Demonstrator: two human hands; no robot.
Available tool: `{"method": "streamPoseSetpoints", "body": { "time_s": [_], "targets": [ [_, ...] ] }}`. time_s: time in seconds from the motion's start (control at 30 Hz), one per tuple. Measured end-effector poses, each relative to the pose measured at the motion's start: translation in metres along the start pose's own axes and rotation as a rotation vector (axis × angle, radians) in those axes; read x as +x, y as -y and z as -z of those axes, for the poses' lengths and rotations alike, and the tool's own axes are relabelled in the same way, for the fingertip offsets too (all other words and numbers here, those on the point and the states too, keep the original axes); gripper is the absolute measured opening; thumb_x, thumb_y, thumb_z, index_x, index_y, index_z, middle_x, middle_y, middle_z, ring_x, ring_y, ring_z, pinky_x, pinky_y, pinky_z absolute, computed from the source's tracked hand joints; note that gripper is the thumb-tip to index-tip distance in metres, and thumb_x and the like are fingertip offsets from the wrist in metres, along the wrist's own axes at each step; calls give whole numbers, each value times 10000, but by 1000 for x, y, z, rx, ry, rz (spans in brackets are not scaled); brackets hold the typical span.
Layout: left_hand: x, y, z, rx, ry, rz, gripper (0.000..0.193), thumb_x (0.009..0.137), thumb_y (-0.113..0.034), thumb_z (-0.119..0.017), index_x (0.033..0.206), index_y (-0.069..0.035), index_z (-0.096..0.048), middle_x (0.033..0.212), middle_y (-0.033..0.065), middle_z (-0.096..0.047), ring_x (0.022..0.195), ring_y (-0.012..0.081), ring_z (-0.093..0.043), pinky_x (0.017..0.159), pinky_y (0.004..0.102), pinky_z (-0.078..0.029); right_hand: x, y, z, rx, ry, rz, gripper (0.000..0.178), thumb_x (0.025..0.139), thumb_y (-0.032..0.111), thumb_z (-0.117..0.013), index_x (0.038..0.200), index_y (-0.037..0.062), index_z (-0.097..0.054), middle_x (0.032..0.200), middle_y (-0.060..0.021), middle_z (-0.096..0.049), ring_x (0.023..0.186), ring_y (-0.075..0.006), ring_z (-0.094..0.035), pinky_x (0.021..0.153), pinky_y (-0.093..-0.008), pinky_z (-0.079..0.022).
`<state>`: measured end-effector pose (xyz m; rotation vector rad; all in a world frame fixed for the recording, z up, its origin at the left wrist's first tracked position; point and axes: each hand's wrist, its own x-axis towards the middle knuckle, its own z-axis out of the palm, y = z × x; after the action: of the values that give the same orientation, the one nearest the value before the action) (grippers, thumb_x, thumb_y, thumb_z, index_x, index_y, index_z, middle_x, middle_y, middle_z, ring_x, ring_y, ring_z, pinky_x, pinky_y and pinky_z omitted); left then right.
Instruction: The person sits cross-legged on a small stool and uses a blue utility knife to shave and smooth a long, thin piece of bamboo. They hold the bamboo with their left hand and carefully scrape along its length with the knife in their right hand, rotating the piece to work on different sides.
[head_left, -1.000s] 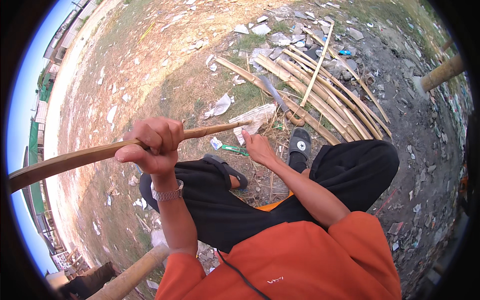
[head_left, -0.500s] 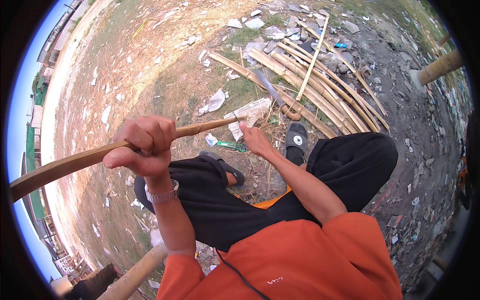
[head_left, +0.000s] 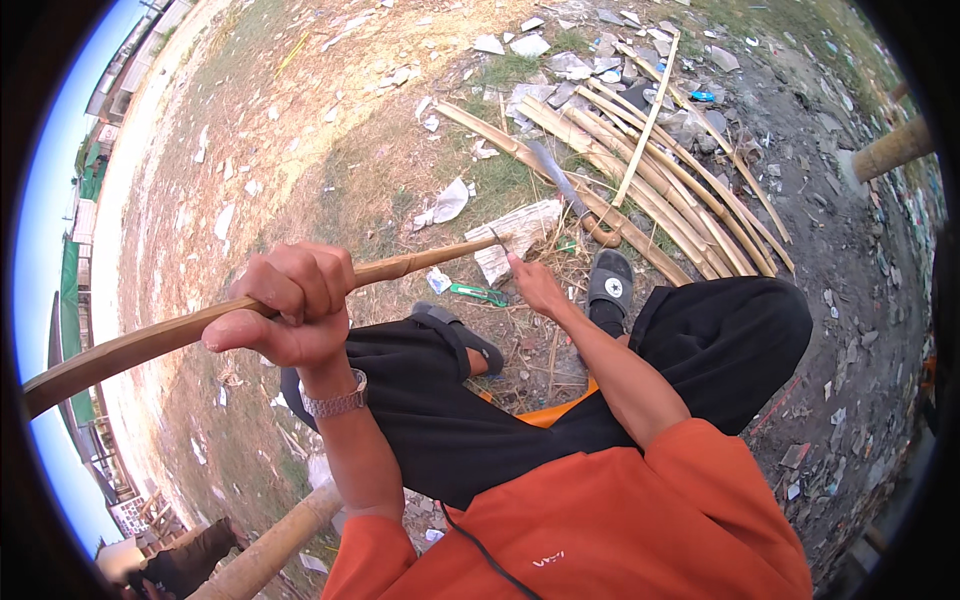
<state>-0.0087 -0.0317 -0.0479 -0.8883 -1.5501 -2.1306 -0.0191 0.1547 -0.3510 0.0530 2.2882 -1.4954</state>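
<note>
My left hand [head_left: 290,305] is closed around a long split bamboo strip [head_left: 140,347], knuckles up. The strip runs from the far left edge, through the fist, to a narrow tip over a pale, rough block [head_left: 524,230] on the ground. My right hand [head_left: 538,287] is closed on a small knife, its grip hidden in the fingers. The thin dark knife blade [head_left: 497,238] stands at the strip's tip, seemingly touching it. Below the block lies a green utility knife [head_left: 480,294] beside a crumpled white and blue scrap [head_left: 438,280].
A machete [head_left: 557,177] with a curved wooden handle lies beyond my right foot. Several split bamboo strips [head_left: 665,190] are piled at the upper right. Bamboo poles stand at the right [head_left: 893,150] and lower left [head_left: 280,545]. Stone shards and litter cover the ground.
The view has shifted slightly, so the ground and pile appear farther right and lower. Both hands keep their holds, with the blade still at the strip's tip.
</note>
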Motion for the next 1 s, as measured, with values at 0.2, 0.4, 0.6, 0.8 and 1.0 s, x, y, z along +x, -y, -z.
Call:
{"method": "streamPoseSetpoints", "body": {
  "time_s": [0.2,0.4,0.6,0.8,1.0],
  "targets": [
    [1,2,-2,1,-17,17,611,825,-688,-339,559,-142,-267,418,-45,-226,327,69,-183,332,233,-160,7,8,0,34,17,38,695,923,528,-287,595,-55,-476,539,-195,-461,546,-288,-407,587,-443,-358],
    [2,5,-8,-5,22,8,622,821,-691,-340,550,-137,-266,417,-43,-229,323,68,-182,324,229,-163,6,-11,7,-216,71,-189,710,911,539,-308,835,-90,-628,857,-333,-589,898,-452,-581,824,-486,-430],
    [7,7,-12,2,-22,15,626,819,-694,-340,554,-132,-267,421,-37,-233,329,69,-176,335,234,-147,-5,-3,-7,-151,83,-323,667,906,518,-317,915,-59,-651,994,-330,-581,981,-460,-554,865,-508,-418],
    [4,3,1,31,-127,22,605,836,-691,-298,589,-140,-269,428,-42,-204,345,72,-154,360,243,-135,-4,-10,-15,-137,-37,-269,576,913,495,-313,1019,7,-600,1016,-301,-585,1004,-462,-536,884,-517,-397],
    [2,-1,6,26,-132,15,595,844,-681,-305,584,-146,-271,430,-47,-204,341,71,-160,363,235,-131,0,-8,-5,-65,-154,-207,588,919,502,-304,852,-16,-575,846,-281,-587,842,-437,-555,769,-495,-398]
  ]
}}
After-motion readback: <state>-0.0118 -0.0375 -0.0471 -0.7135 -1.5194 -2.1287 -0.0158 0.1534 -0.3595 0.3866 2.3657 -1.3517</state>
